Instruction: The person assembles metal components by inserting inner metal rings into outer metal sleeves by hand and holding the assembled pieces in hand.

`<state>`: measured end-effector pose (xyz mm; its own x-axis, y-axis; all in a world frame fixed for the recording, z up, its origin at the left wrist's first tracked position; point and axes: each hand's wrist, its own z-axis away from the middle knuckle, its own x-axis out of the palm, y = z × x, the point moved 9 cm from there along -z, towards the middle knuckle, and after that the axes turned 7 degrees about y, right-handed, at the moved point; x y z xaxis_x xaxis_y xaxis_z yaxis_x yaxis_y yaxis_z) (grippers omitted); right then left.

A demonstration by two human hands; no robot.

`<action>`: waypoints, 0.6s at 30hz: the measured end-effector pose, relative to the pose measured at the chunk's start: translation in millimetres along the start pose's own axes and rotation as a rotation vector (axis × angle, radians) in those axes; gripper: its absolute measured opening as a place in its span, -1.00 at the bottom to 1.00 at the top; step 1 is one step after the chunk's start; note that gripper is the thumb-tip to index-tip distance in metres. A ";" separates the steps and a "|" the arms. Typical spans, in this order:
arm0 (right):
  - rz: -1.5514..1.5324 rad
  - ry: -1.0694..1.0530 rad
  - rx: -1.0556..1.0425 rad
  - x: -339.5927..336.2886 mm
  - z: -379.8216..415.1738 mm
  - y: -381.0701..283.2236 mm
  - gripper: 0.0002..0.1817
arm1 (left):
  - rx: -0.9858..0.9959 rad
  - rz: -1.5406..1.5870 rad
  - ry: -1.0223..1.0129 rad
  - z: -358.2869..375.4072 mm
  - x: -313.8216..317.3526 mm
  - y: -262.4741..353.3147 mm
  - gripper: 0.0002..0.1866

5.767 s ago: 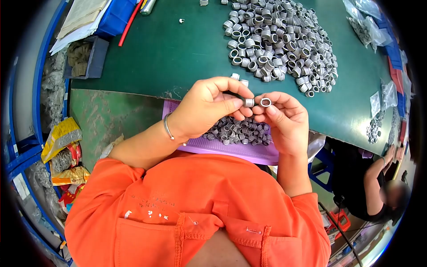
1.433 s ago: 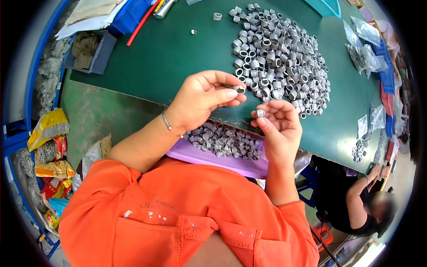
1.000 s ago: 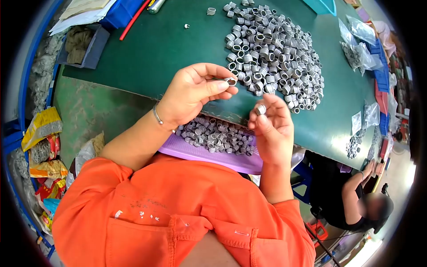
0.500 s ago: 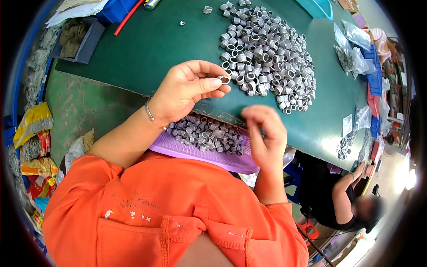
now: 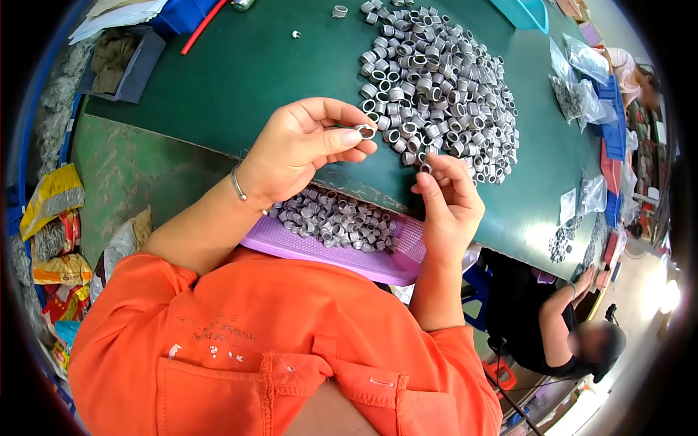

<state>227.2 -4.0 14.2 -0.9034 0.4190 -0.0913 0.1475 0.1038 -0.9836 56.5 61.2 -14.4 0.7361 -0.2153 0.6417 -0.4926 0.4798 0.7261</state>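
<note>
My left hand (image 5: 309,145) pinches a grey metal ring (image 5: 366,131) between thumb and fingers, above the near edge of the green table (image 5: 240,87). To its right, my right hand (image 5: 448,203) has thumb and forefinger closed on another small ring (image 5: 426,168), at the near side of the pile. The large pile of grey rings (image 5: 443,87) lies on the table beyond both hands. Below the table edge, a purple tray (image 5: 320,263) holds more grey rings (image 5: 338,221).
A grey box with cloth (image 5: 138,69), a blue bin (image 5: 182,16) and a red rod (image 5: 203,27) are at the upper left. A turquoise basket (image 5: 534,14) is at the far edge. Another person in black (image 5: 520,312) sits at the right.
My right hand has moved up and forward to the pile's near edge and now has a ring at its fingertips. My left hand keeps its ring in nearly the same place.
</note>
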 end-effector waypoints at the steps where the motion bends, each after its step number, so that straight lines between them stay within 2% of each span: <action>1: -0.124 -0.014 0.145 -1.9 3.2 12.4 -0.69 | -0.004 0.001 0.000 0.0 0.0 -0.5 -0.79; 2: -0.123 -0.012 0.147 -3.6 5.1 10.1 -0.69 | 0.004 -0.001 -0.001 0.1 0.0 -0.1 -0.79; 4: -0.471 -0.030 0.434 3.2 13.0 22.6 -0.69 | 0.010 -0.002 -0.001 0.2 -0.2 0.3 -0.79; 12: -0.683 -0.103 0.487 8.7 18.6 17.5 -0.79 | 0.015 0.000 -0.004 -0.1 -0.9 -0.2 -0.79; 15: -0.418 -0.274 0.207 12.8 18.6 1.2 -0.83 | 0.006 0.003 -0.009 -0.5 -1.3 -1.3 -0.79; 16: -0.420 -0.276 0.208 14.9 16.4 1.8 -0.83 | 0.008 0.002 -0.007 -0.7 -1.5 -1.0 -0.79; 18: 0.259 -0.171 -0.327 13.6 7.0 -28.0 -0.84 | 0.009 -0.005 -0.016 -1.1 -0.3 -1.1 -0.79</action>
<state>207.9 -7.4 39.4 -0.8694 0.3169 -0.3792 0.4722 0.3062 -0.8266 57.4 61.7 -15.7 0.7313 -0.2312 0.6416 -0.4931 0.4707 0.7317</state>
